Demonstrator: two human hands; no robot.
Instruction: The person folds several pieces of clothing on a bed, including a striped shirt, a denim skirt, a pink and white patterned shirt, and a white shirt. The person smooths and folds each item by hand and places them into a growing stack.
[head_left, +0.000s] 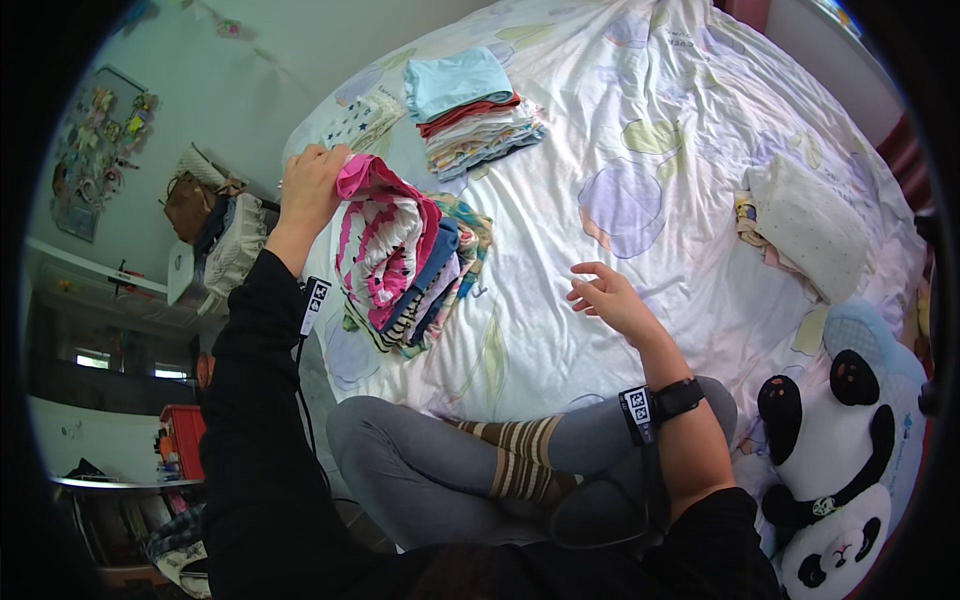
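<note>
My left hand grips the upper left edge of a pink and white patterned cloth, which bulges on top of a stack of folded clothes. Blue, lilac, striped and floral layers show in that stack. My right hand is over the bed sheet to the right of the stack, fingers apart and slightly bent, holding nothing. Behind the stack sits another pile of folded clothes, with a light blue garment on top. Beside that pile lies a white cloth with dark stars.
Folded pale cloths lie on the right of the bed. A panda plush toy is at the lower right. My crossed legs are at the near edge. Bags and fabric stand off the bed at the left.
</note>
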